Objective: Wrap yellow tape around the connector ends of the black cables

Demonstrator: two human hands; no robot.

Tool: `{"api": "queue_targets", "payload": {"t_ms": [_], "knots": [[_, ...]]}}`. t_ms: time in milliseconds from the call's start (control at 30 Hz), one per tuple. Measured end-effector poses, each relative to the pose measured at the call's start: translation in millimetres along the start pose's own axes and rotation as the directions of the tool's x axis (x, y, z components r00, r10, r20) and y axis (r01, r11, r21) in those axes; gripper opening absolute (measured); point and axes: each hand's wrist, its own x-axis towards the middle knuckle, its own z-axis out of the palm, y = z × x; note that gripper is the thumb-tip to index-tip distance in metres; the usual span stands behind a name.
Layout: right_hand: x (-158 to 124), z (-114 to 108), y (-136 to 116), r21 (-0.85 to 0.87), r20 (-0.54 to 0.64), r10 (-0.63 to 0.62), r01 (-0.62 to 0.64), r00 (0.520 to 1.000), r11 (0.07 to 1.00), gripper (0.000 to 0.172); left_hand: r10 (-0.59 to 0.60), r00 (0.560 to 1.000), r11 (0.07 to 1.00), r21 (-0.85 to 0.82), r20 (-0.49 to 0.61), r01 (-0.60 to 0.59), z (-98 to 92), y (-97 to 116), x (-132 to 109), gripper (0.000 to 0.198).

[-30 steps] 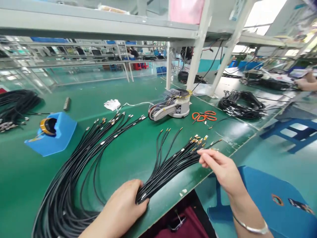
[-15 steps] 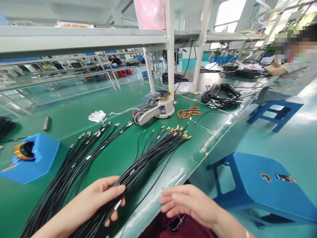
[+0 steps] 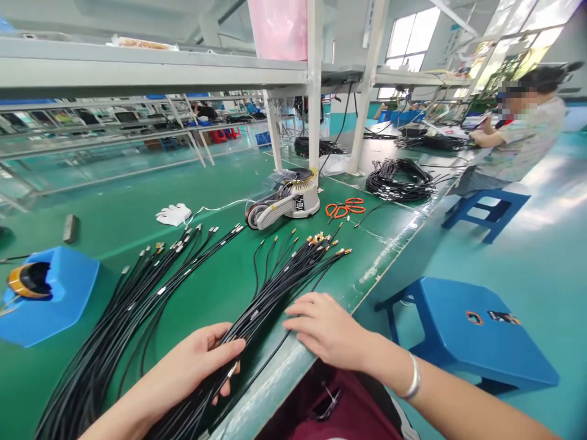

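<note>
Left hand point(image 3: 183, 366) — fingers curled — grips black cables point(image 3: 270, 293); right hand point(image 3: 328, 327), fingers slightly spread, lies at tabletop point(image 3: 215, 293) edge — orange scissors point(image 3: 345, 209) beyond.

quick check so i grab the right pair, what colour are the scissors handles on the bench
The scissors have orange handles, seen best in the head view.

Bare hands point(image 3: 328, 327), silver bangle point(image 3: 414, 377) (right wrist), maroon garment point(image 3: 353, 412) at lap

No legible text at this resolution, dark label panel point(image 3: 299, 203) on front of automatic tape dispenser point(image 3: 283, 205), characters unreadable, black label point(image 3: 503, 317) on seat of blue plastic stool point(image 3: 458, 324), printing too small to read
</note>
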Motion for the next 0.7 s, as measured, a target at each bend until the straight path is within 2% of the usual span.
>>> {"api": "queue_targets", "payload": {"t_ms": [67, 133, 267, 400, 500, 567, 700], "knots": [[4, -3, 6, -0.104, 0.076, 0.032, -0.025, 0.997, 0.994, 0.014, 0.023, 0.999, 0.995, 0.093, -0.033, -0.02, 2.6, -2, 3, 0.03], [4, 7, 1, -0.123, 0.12, 0.009, 0.006, 0.993, 0.992, 0.014, 0.087, 0.989, 0.97, 0.235, -0.116, -0.058, 5.6, -6, 8, 0.028], [-2, 44, -24, -0.113, 0.044, -0.085, 0.09, 0.995, 0.99, 0.02, 0.193, 0.944, 0.881, 0.471, -0.268, -0.046, 8.1, -15, 20, 0.029], [1, 68, -37, -0.113, 0.001, -0.15, 0.149, 0.989, 0.982, 0.021, 0.261, 0.91, 0.817, 0.575, -0.322, -0.031, 7.0, -18, 27, 0.026], [4, 65, -33, -0.092, -0.023, -0.128, 0.125, 0.992, 0.988, 0.019, 0.277, 0.907, 0.802, 0.596, -0.318, -0.036, 7.5, -21, 24, 0.023], [1, 54, -27, -0.054, -0.045, -0.051, 0.049, 0.998, 0.997, 0.016, 0.279, 0.9, 0.786, 0.618, -0.334, -0.014, 8.0, -25, 20, 0.025], [-9, 29, -15, 0.054, -0.09, 0.077, -0.072, 0.993, 0.996, 0.012, 0.422, 0.822, 0.68, 0.733, -0.382, -0.008, 6.9, -35, 19, 0.034]]}}
